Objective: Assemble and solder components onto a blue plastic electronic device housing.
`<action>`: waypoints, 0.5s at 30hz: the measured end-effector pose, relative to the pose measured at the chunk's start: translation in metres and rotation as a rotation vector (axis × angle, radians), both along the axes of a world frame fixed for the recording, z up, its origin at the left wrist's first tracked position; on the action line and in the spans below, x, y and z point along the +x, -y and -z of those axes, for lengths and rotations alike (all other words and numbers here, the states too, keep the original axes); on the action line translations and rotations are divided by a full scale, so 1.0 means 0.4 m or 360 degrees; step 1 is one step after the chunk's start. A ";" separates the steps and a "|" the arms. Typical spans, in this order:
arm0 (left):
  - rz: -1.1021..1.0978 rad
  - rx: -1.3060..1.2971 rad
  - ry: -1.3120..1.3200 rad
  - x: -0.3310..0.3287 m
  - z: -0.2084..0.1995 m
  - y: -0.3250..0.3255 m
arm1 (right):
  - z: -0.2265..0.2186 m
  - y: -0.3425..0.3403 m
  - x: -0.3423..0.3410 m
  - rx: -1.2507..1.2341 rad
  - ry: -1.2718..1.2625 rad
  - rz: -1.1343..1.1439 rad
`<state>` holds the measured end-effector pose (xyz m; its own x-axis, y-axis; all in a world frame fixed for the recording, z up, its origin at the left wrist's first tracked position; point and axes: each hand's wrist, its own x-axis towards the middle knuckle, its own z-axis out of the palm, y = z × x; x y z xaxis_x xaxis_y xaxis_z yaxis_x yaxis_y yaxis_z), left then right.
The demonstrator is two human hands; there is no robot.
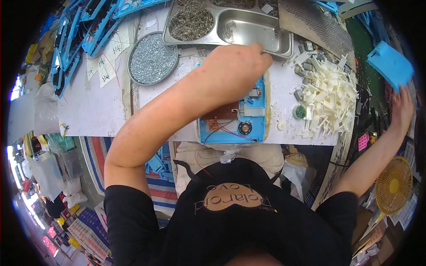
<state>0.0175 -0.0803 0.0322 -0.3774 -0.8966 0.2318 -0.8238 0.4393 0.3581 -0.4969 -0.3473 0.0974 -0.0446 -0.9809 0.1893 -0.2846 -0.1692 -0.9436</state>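
the right hand [402, 110] pinches a blue shell [390, 64], probably light, stiff, best rim-held; i cannot tell the left hand [242, 66] grip.

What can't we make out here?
All head view:
Left hand hides most of its fingertips; anything held is unclear.
Blue housing: upper left covered by left forearm.
Blue plastic shell in right hand: blurred, grip too.
Divided steel tray: far side cut by top edge.
Metal pieces in round dish: too small to identify.

What the left fingers [265, 61] pinch, if anything, is too small to tell; the left arm [166, 108] hides part of the blue casing [230, 137] beneath them. The blue panel [390, 64] above the right fingers [404, 95] is blurred.
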 end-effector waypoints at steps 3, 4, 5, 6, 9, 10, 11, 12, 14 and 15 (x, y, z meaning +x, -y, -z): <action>0.0002 0.0027 -0.0349 0.066 -0.033 -0.024 | -0.005 -0.355 0.128 -0.0216 0.0521 -0.0177; -0.0090 0.0063 -0.0486 0.077 -0.050 -0.038 | 0.015 -0.459 0.208 -0.0208 0.0669 -0.0171; -0.0192 0.0103 -0.0611 0.080 -0.066 -0.057 | 0.039 -0.558 0.292 -0.0198 0.0829 -0.0174; -0.0305 0.0355 -0.0841 0.067 -0.071 -0.088 | 0.063 -0.633 0.369 -0.0159 0.0886 -0.0211; -0.0256 0.0918 -0.2026 -0.032 -0.100 -0.180 | 0.128 -0.755 0.611 0.0054 0.0720 -0.0654; -0.0292 0.1118 -0.2360 -0.060 -0.117 -0.196 | 0.136 -0.759 0.664 0.0109 0.0666 -0.0786; -0.0345 0.0949 -0.2354 -0.056 -0.106 -0.199 | 0.142 -0.749 0.699 0.0183 0.0637 -0.0861; -0.0398 0.0782 -0.2346 -0.048 -0.091 -0.200 | 0.135 -0.728 0.713 0.0314 0.0668 -0.0915; -0.0486 0.0596 -0.2289 -0.026 -0.080 -0.201 | 0.106 -0.680 0.714 0.0664 0.0793 -0.0974; -0.0520 0.0578 -0.2245 -0.007 -0.080 -0.204 | 0.104 -0.664 0.712 0.0715 0.0795 -0.0969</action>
